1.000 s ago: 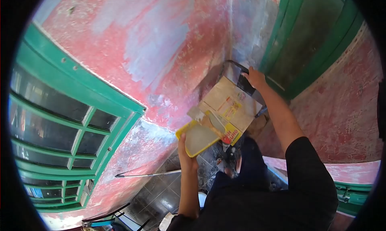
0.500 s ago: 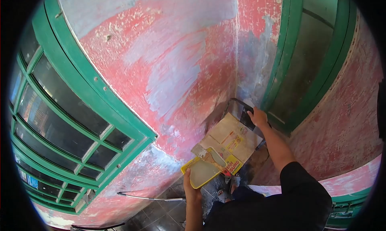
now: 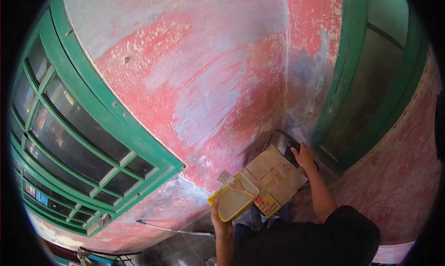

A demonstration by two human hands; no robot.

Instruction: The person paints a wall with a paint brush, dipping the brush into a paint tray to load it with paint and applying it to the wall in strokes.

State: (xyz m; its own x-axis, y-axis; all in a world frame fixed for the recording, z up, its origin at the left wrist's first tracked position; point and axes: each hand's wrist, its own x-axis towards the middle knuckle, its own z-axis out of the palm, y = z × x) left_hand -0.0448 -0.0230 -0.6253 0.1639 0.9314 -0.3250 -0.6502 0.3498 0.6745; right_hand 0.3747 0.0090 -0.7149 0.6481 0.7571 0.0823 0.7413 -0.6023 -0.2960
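In the head view, my left hand (image 3: 219, 218) grips the near left side of a yellow tray (image 3: 224, 217) holding a pale, smooth layer of material. A scraper with a flat blade (image 3: 225, 178) and a brown handle lies across the tray's far part. My right hand (image 3: 303, 155) is closed on the dark backrest of a chair (image 3: 292, 148), its thumb pointing up. Brown cardboard (image 3: 273, 173) with yellow and red print covers the seat, right beside the tray.
Ahead rises a peeling pink wall (image 3: 204, 94) with greyish smeared patches. A green-framed window (image 3: 153, 150) borders it on the left, a green frame (image 3: 340, 94) on the right. A thin pole (image 3: 176, 230) lies above dark floor tiles (image 3: 185, 253) at lower left.
The view has shifted, so the wall, chair and cardboard sit lower and further right. My body now covers the feet seen before. Both hands keep their holds.
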